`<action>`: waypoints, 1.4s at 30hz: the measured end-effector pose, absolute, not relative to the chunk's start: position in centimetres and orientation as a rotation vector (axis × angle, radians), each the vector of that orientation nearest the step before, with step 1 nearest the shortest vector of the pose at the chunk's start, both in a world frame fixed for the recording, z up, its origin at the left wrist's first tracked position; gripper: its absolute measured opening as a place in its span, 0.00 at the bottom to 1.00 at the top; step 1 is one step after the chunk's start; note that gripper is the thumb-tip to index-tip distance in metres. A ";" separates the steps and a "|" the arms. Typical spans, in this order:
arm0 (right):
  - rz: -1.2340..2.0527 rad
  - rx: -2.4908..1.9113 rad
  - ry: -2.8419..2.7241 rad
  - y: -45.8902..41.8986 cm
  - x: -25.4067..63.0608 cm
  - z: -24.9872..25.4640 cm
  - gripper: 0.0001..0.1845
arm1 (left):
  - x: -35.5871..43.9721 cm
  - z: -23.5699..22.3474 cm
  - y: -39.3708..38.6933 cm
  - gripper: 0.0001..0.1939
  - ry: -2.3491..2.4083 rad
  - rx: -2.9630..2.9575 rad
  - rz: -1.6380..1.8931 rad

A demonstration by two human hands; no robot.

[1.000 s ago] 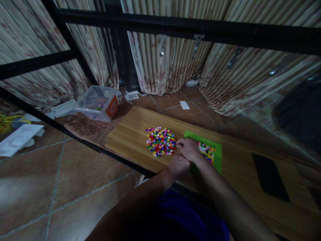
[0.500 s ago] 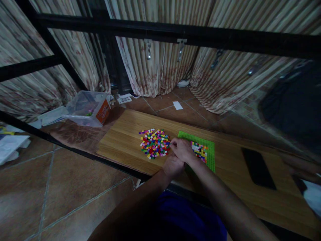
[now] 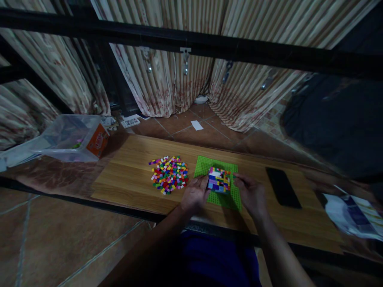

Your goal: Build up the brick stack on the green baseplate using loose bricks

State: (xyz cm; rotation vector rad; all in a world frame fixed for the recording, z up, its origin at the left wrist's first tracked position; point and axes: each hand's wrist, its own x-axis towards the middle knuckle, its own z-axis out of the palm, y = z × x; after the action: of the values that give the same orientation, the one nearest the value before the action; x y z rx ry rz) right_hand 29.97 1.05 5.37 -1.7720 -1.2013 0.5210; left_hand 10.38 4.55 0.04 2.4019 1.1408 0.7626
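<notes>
A block of many-coloured toy bricks (image 3: 219,179) stands on a green studded baseplate (image 3: 235,201). At the block's left side is my left hand (image 3: 195,194), its fingers and thumb closed against that edge. My right hand (image 3: 250,194) is just beyond the block's right side, over the plate's edge. Its thumb and forefinger are pinched together; anything between them is too small and dark to make out. Left of the plate lies a loose pile of small coloured bricks (image 3: 170,174).
Both plate and pile lie on a wooden board (image 3: 125,171). A black phone-like slab (image 3: 283,187) is on its right part. A clear plastic box (image 3: 72,137) with an orange label stands at the left. Papers and white packaging (image 3: 344,215) lie at the far right.
My hands, close together between pile and plate before, are now apart on either side of the brick block. The right hand has moved right from the pile. The view has shifted right.
</notes>
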 end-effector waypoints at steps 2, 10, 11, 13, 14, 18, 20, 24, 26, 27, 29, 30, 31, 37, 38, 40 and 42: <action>0.460 -1.843 -1.208 1.3 31.1 5.0 0.19 | 10.4 0.0 4.6 0.25 1.140 2.410 0.753; 0.375 -1.946 -1.395 2.9 30.3 4.9 0.19 | 10.4 -0.4 4.8 0.26 1.132 2.413 0.752; 0.360 -1.966 -1.404 3.1 30.1 4.9 0.19 | 10.4 -0.3 4.8 0.26 1.132 2.413 0.749; 0.332 -2.003 -1.410 3.3 29.9 5.1 0.18 | 10.5 -0.3 4.8 0.26 1.134 2.414 0.745; 0.324 -2.011 -1.407 3.4 29.8 5.2 0.18 | 10.5 -0.2 4.8 0.26 1.136 2.414 0.744; 0.313 -2.011 -1.398 3.8 29.7 5.2 0.16 | 10.5 -0.2 4.8 0.25 1.139 2.406 0.750; 0.304 -2.024 -1.394 4.0 29.6 5.2 0.15 | 10.5 -0.1 4.8 0.25 1.147 2.403 0.746; 0.320 -1.993 -1.364 4.1 29.8 5.0 0.15 | 10.6 -0.1 4.8 0.25 1.145 2.404 0.715; 0.359 -1.957 -1.325 4.1 30.0 4.9 0.16 | 10.6 0.0 4.8 0.25 1.135 2.400 0.703; 0.380 -1.939 -1.301 4.0 30.2 4.8 0.17 | 10.6 0.0 4.8 0.24 1.132 2.397 0.702; 0.420 -1.901 -1.255 3.8 30.6 4.5 0.20 | 10.6 0.0 4.8 0.24 1.131 2.387 0.710; 0.431 -1.888 -1.230 3.8 30.8 4.3 0.20 | 10.6 0.0 4.8 0.25 1.131 2.383 0.718; 0.435 -1.882 -1.204 3.8 31.1 4.1 0.21 | 10.6 0.0 4.8 0.25 1.129 2.380 0.725; 0.471 -1.868 -1.067 4.6 31.5 3.1 0.23 | 10.5 0.2 4.7 0.25 1.127 2.365 0.729; 0.481 -1.862 -1.075 4.7 31.4 3.0 0.23 | 10.5 0.3 4.7 0.25 1.127 2.363 0.728; 0.500 -1.853 -1.100 5.0 31.1 2.9 0.23 | 10.5 0.4 4.7 0.25 1.129 2.362 0.728; 0.519 -1.846 -1.119 5.1 30.9 2.9 0.24 | 10.5 0.4 4.7 0.25 1.133 2.366 0.731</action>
State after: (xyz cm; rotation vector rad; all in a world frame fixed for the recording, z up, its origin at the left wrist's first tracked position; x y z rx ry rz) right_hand 30.86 5.10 2.87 -1.8461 -1.1193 0.5193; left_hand 10.55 4.71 0.38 2.3662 1.1328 0.7307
